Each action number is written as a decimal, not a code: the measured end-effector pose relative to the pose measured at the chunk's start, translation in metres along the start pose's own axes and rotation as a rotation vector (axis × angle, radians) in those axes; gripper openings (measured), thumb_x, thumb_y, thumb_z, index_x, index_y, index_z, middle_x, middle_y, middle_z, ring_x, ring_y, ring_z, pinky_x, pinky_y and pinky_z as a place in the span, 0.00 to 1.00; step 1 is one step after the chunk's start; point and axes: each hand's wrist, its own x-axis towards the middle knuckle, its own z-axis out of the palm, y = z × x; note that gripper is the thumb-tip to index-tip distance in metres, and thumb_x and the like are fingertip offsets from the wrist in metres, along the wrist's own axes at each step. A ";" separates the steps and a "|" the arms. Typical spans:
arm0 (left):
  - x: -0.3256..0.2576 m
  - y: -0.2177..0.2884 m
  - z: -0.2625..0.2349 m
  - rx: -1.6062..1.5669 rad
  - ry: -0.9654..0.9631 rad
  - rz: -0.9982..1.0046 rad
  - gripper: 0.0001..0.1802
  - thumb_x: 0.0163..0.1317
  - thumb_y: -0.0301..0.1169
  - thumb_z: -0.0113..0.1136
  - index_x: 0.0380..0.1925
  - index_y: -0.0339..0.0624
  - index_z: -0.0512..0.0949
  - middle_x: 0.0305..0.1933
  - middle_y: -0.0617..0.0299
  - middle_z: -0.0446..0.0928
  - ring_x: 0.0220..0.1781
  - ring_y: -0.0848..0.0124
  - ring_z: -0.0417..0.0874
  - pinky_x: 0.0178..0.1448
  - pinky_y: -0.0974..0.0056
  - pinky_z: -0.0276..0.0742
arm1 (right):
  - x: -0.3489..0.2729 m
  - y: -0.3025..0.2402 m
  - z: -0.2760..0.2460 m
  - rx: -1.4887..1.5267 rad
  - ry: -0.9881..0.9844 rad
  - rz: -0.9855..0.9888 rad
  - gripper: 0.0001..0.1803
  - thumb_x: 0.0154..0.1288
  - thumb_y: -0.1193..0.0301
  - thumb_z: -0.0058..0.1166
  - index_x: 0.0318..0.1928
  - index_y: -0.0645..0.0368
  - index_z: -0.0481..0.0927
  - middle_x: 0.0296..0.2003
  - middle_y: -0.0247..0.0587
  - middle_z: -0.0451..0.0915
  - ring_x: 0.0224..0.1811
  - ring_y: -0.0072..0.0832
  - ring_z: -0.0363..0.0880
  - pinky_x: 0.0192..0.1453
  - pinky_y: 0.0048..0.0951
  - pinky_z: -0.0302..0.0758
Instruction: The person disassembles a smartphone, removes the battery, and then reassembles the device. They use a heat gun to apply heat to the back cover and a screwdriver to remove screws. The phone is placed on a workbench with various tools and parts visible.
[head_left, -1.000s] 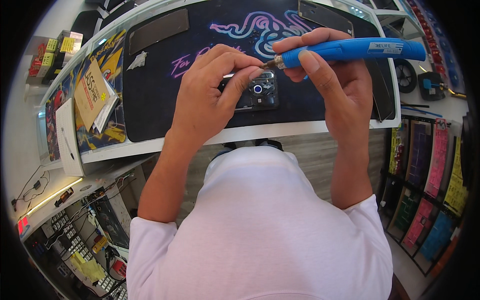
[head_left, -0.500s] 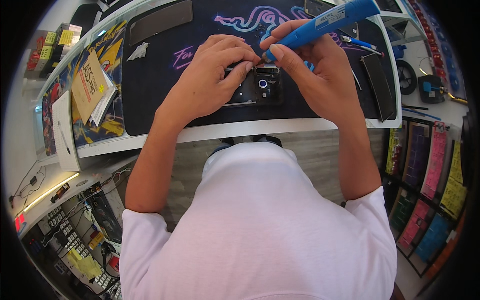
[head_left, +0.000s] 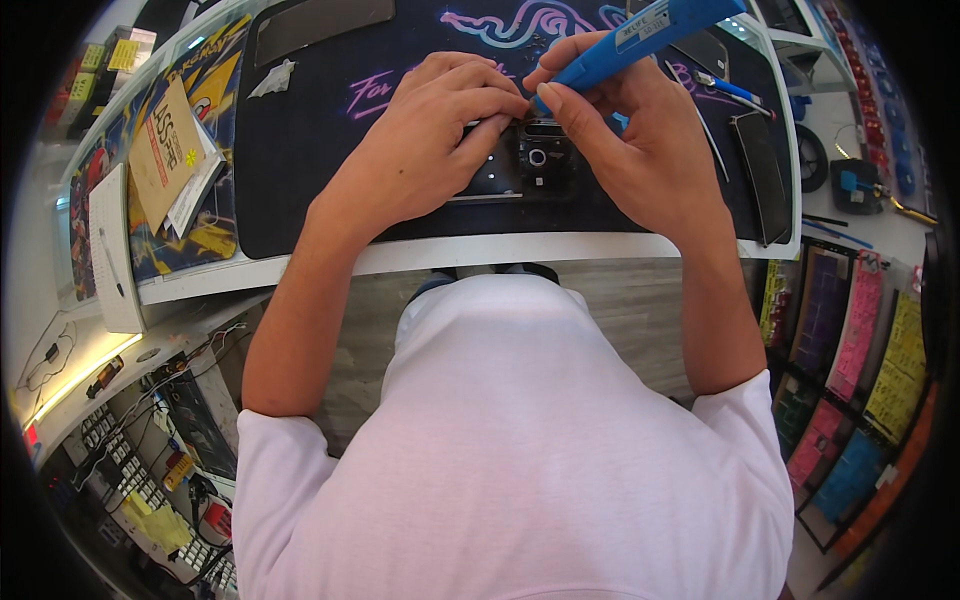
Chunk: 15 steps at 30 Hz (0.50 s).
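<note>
A brown flat package (head_left: 165, 150) lies left; coloured packets (head_left: 850, 330) hang right.
</note>
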 end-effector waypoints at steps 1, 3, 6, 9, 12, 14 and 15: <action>0.000 0.000 0.000 0.004 0.005 0.006 0.12 0.73 0.26 0.62 0.52 0.38 0.87 0.61 0.55 0.82 0.72 0.55 0.75 0.76 0.53 0.71 | 0.000 0.000 0.001 -0.005 0.000 -0.001 0.15 0.79 0.66 0.64 0.57 0.62 0.82 0.46 0.38 0.89 0.45 0.23 0.88 0.53 0.27 0.83; 0.000 -0.001 0.000 0.012 0.009 0.011 0.12 0.73 0.26 0.62 0.52 0.38 0.87 0.61 0.54 0.82 0.72 0.55 0.75 0.76 0.53 0.71 | 0.000 -0.001 0.002 -0.014 -0.003 -0.005 0.15 0.79 0.67 0.64 0.57 0.62 0.82 0.46 0.38 0.89 0.45 0.23 0.88 0.53 0.28 0.83; 0.000 -0.003 0.000 0.017 0.003 0.008 0.12 0.73 0.27 0.62 0.53 0.39 0.86 0.62 0.54 0.82 0.72 0.55 0.75 0.76 0.53 0.71 | 0.001 -0.002 0.002 -0.023 -0.015 -0.014 0.14 0.79 0.67 0.63 0.57 0.63 0.82 0.46 0.39 0.89 0.45 0.24 0.88 0.53 0.28 0.83; -0.001 -0.003 0.000 0.033 0.013 0.009 0.13 0.73 0.28 0.63 0.54 0.39 0.86 0.63 0.54 0.82 0.72 0.55 0.75 0.76 0.53 0.71 | 0.002 -0.004 0.002 -0.032 -0.032 -0.013 0.14 0.79 0.68 0.63 0.57 0.63 0.82 0.46 0.39 0.89 0.46 0.24 0.88 0.54 0.28 0.84; -0.005 0.000 -0.002 0.048 0.044 -0.026 0.15 0.72 0.29 0.64 0.56 0.40 0.85 0.63 0.54 0.81 0.72 0.54 0.75 0.77 0.52 0.70 | 0.003 -0.006 0.001 -0.041 -0.048 -0.007 0.14 0.79 0.69 0.63 0.57 0.63 0.82 0.46 0.39 0.90 0.46 0.24 0.88 0.54 0.29 0.84; -0.009 0.004 -0.004 0.045 0.093 -0.046 0.14 0.72 0.31 0.64 0.55 0.43 0.86 0.61 0.55 0.82 0.72 0.54 0.75 0.77 0.50 0.69 | 0.003 -0.006 0.001 -0.046 -0.059 -0.004 0.13 0.79 0.69 0.63 0.57 0.62 0.82 0.47 0.39 0.90 0.46 0.24 0.88 0.54 0.29 0.84; -0.012 0.005 -0.006 0.052 0.111 -0.062 0.14 0.71 0.32 0.65 0.54 0.45 0.86 0.60 0.55 0.82 0.71 0.54 0.75 0.77 0.49 0.69 | 0.004 -0.007 0.001 -0.051 -0.059 -0.006 0.13 0.79 0.69 0.63 0.57 0.62 0.82 0.47 0.39 0.90 0.46 0.24 0.88 0.54 0.29 0.84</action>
